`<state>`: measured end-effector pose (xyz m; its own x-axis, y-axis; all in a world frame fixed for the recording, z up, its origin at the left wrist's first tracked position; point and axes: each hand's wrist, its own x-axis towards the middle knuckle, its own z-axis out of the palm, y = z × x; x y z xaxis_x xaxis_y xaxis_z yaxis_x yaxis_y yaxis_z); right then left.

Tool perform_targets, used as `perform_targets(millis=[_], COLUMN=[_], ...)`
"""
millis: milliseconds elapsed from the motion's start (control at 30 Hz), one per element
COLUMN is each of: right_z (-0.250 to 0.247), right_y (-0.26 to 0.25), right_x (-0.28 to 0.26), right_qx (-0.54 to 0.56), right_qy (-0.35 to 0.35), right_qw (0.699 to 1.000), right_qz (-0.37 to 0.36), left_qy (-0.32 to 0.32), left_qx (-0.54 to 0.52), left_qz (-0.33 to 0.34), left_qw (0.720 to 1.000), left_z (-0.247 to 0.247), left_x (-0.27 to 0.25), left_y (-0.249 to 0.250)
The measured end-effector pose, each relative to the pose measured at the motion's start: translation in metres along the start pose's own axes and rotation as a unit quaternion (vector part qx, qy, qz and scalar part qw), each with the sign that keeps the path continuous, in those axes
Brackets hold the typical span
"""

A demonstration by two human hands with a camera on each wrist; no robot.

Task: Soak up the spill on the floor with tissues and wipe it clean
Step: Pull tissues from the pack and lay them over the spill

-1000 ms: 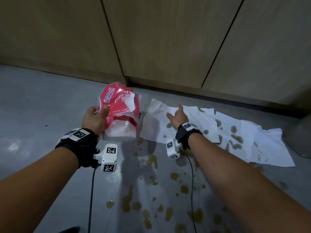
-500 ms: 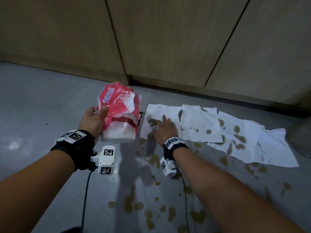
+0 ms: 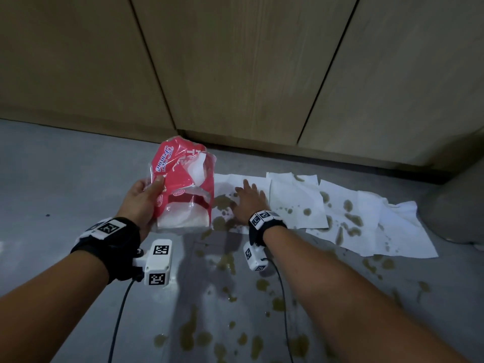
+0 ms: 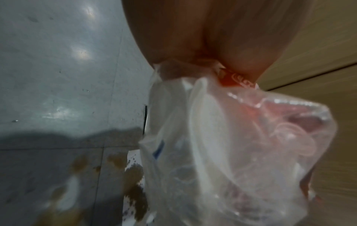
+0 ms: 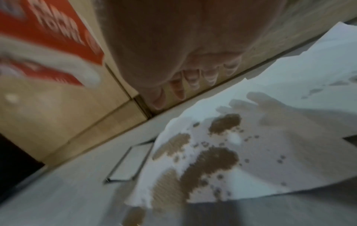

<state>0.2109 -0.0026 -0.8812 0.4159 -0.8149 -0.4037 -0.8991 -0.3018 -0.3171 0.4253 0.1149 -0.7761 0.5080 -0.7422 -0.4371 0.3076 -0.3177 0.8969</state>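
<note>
My left hand [image 3: 142, 197] grips a red and clear tissue pack [image 3: 183, 187] held upright above the grey floor; the left wrist view shows the pack [image 4: 231, 152] close up under my palm. My right hand [image 3: 248, 197] is flat with straight fingers over the leftmost white tissue [image 3: 225, 187], which has brown stains soaked through. In the right wrist view the fingers [image 5: 193, 79] are a little above this tissue [image 5: 251, 152] and cast a shadow on it. Two more stained tissues [image 3: 296, 203] [image 3: 379, 226] lie to the right. Brown spill drops [image 3: 227, 263] dot the floor nearer me.
Wooden cabinet doors [image 3: 235, 74] rise just behind the tissues. A grey rounded object [image 3: 455, 200] stands at the far right. A small framed floor hatch [image 5: 129, 165] sits left of the leftmost tissue. Cables hang from both wrist cameras.
My right hand has moved left from the middle tissue to the leftmost one, which now lies flat with brown stains showing. The left hand still holds the pack, slightly higher.
</note>
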Motion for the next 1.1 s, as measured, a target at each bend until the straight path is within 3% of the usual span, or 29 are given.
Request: perform_targets(millis=[67, 167, 267, 367, 500, 667, 1000, 1100], right_z=[-0.013, -0.037, -0.064, -0.087, -0.102, -0.114, -0.159, -0.176], right_y=[-0.001, -0.005, -0.013, -0.016, -0.006, 0.013, 0.032, 0.055], right_x=[-0.015, -0.044, -0.076, -0.093, -0.100, -0.108, -0.165, -0.177], right_qx=[0.119, 0.346, 0.457, 0.453, 0.352, 0.283, 0.440, 0.461], right_qy=[0.058, 0.171, 0.190, 0.172, 0.270, 0.198, 0.314, 0.320], right_qw=[0.991, 0.923, 0.868, 0.873, 0.894, 0.938, 0.836, 0.821], right_qz=[-0.009, -0.011, -0.035, -0.062, -0.064, -0.012, -0.097, -0.107], left_qy=[-0.009, -0.011, -0.011, -0.024, -0.040, -0.065, -0.023, 0.001], left_qx=[0.005, 0.021, 0.033, 0.043, 0.046, 0.053, 0.190, 0.209], left_qz=[-0.002, -0.002, -0.002, -0.002, 0.000, 0.012, 0.075, 0.108], left_qw=[1.000, 1.000, 0.999, 0.999, 0.998, 0.996, 0.979, 0.972], left_z=[0.006, 0.017, 0.028, 0.044, 0.072, 0.104, 0.137, 0.153], left_x=[0.000, -0.002, -0.006, -0.013, -0.029, -0.052, -0.077, -0.082], left_y=[-0.003, -0.007, -0.008, -0.005, 0.000, 0.001, -0.009, -0.006])
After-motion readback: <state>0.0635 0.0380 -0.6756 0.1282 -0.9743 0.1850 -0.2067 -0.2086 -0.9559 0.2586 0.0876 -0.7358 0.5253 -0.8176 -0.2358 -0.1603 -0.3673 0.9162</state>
